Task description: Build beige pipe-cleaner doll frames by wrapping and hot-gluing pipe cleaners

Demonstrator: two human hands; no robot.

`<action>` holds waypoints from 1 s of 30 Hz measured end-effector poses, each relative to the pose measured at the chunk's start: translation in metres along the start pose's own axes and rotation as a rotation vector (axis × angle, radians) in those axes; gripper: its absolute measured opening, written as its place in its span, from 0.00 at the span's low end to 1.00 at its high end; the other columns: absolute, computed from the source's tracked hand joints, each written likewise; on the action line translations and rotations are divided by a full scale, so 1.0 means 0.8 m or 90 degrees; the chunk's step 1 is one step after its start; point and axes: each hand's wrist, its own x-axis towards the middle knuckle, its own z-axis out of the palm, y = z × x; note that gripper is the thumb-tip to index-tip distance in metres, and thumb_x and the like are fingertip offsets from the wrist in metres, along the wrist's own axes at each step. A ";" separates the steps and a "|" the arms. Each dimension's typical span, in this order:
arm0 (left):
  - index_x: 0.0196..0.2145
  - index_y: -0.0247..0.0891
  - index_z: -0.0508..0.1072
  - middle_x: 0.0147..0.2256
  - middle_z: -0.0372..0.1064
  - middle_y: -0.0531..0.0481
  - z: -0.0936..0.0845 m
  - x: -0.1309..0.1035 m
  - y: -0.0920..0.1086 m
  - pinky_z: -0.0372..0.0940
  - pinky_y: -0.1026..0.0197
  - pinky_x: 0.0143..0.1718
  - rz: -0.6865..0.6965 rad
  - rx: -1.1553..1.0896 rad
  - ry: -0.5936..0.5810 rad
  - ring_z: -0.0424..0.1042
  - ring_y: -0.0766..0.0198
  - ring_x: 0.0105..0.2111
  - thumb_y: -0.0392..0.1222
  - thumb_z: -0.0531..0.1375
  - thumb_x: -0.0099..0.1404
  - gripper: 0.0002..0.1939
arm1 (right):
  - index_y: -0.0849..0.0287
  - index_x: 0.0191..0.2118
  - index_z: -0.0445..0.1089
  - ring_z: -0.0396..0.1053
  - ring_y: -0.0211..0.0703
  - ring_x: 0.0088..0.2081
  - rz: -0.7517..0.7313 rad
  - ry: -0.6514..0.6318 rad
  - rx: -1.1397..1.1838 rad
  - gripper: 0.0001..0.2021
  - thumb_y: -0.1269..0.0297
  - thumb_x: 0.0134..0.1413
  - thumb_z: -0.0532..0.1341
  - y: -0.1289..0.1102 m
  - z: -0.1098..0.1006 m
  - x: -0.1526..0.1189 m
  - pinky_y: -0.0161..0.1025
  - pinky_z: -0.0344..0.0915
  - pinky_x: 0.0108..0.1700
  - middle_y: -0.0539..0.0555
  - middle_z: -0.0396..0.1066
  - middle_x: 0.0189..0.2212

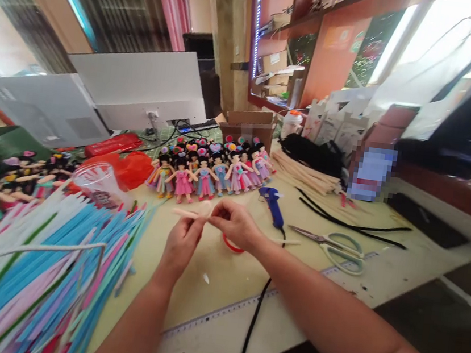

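Pinched between the fingertips of both my hands is a short, pale peach pipe cleaner (184, 214), held just above the table. My left hand (182, 244) is closed on it from below, with the free end pointing left. My right hand (234, 222) is closed at its other end, thumb and forefinger meeting close to the left fingertips. Part of the piece is hidden by the fingers. Under my right wrist a red ring-shaped thing (233, 246) shows in part. A blue glue gun (273, 207) lies to the right of my right hand, beside open scissors (326, 242).
Several small pipe-cleaner dolls (203, 175) stand behind my hands. Bundles of coloured pipe cleaners (48, 268) cover the left side. Beige and black pipe cleaners (309, 165) lie at the back right, near a phone (371, 173). A ruler (218, 315) runs along the front; a black cord (255, 322) crosses it.
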 end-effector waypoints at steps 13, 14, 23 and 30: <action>0.26 0.38 0.67 0.20 0.60 0.56 -0.026 0.015 0.000 0.53 0.65 0.18 -0.019 -0.060 0.135 0.57 0.68 0.19 0.57 0.63 0.52 0.18 | 0.58 0.26 0.67 0.59 0.35 0.25 0.046 -0.029 -0.092 0.07 0.67 0.47 0.66 -0.021 -0.016 0.002 0.33 0.55 0.29 0.44 0.63 0.21; 0.27 0.38 0.68 0.20 0.61 0.55 -0.028 0.017 -0.001 0.54 0.65 0.18 -0.022 -0.068 0.143 0.58 0.68 0.19 0.56 0.63 0.51 0.18 | 0.57 0.26 0.67 0.59 0.35 0.26 0.052 -0.035 -0.092 0.07 0.66 0.47 0.67 -0.023 -0.017 0.002 0.33 0.55 0.28 0.44 0.63 0.21; 0.24 0.37 0.69 0.18 0.62 0.55 -0.046 0.025 0.005 0.52 0.66 0.17 -0.033 -0.112 0.207 0.58 0.69 0.18 0.55 0.64 0.46 0.18 | 0.58 0.27 0.68 0.60 0.35 0.26 0.044 -0.064 -0.118 0.06 0.66 0.52 0.65 -0.022 -0.020 0.001 0.33 0.55 0.28 0.44 0.63 0.21; 0.24 0.36 0.70 0.18 0.62 0.56 -0.061 0.033 0.007 0.51 0.68 0.16 -0.036 -0.180 0.225 0.58 0.71 0.18 0.52 0.64 0.44 0.16 | 0.57 0.31 0.70 0.65 0.40 0.34 -0.138 0.100 -0.276 0.07 0.63 0.60 0.59 -0.055 -0.035 -0.008 0.36 0.60 0.38 0.52 0.70 0.31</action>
